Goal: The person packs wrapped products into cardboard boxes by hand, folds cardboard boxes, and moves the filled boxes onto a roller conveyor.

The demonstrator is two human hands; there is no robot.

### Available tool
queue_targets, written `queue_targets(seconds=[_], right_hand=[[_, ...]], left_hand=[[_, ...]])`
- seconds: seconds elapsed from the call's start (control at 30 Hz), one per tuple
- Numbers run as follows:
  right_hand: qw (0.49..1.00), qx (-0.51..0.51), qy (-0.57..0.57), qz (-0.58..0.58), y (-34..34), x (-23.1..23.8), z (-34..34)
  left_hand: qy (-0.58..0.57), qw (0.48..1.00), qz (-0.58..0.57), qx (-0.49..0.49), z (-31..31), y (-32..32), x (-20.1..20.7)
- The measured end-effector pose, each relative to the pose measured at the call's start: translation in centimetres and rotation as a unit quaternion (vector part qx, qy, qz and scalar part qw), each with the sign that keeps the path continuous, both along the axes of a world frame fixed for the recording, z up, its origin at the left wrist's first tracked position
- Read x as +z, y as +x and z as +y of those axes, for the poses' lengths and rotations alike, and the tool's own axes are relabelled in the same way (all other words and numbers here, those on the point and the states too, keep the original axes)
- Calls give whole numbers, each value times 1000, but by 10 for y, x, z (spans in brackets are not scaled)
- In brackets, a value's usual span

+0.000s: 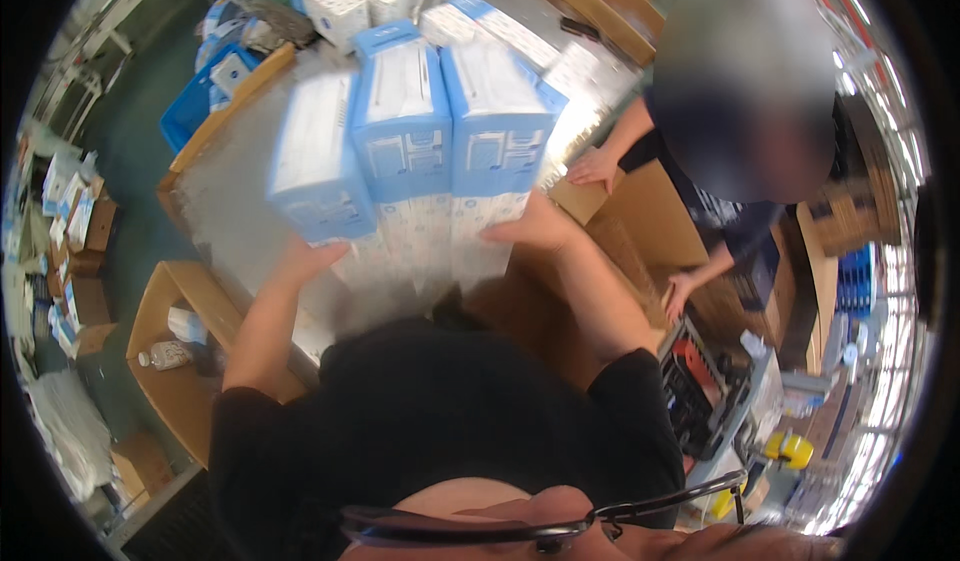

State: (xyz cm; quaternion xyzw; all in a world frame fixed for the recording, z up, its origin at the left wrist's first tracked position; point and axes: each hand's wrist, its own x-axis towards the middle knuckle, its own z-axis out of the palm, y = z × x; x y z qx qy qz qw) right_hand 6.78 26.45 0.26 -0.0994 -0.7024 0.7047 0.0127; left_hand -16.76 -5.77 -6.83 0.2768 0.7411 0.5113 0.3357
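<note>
A row of blue-and-white tissue packs (403,141) is squeezed between my two hands above the metal table (235,196). My left hand (303,259) is closed on the near left side of the row, its thumb lying along the front. At the near right side my right hand (532,225) presses in with its thumb across the white front. Three packs show side by side, the left one (312,161) leaning slightly outward. Motion blurs their lower ends. Just right of my right hand stands an open cardboard box (640,216), partly behind my forearm.
A co-worker's hands (597,168) rest on the open box's flaps at the right. More white-and-blue packs (490,29) lie at the table's far side. Another open carton (165,306) stands at left, near a blue bin (185,111). A tool crate (700,381) sits at lower right.
</note>
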Motion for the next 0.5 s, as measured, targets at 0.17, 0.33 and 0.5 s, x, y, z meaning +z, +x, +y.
queue_targets(seconds=[0.17,0.33,0.5], right_hand=[[956,-79,283,18,149,128,26],[964,-128,214,-89,289,184,23],[891,39,357,-278,330,17,22]], left_hand=[[129,954,-165,-216,80,112,74],[168,884,80,-428,128,204,76],[95,989,-91,-61,98,177,-5]])
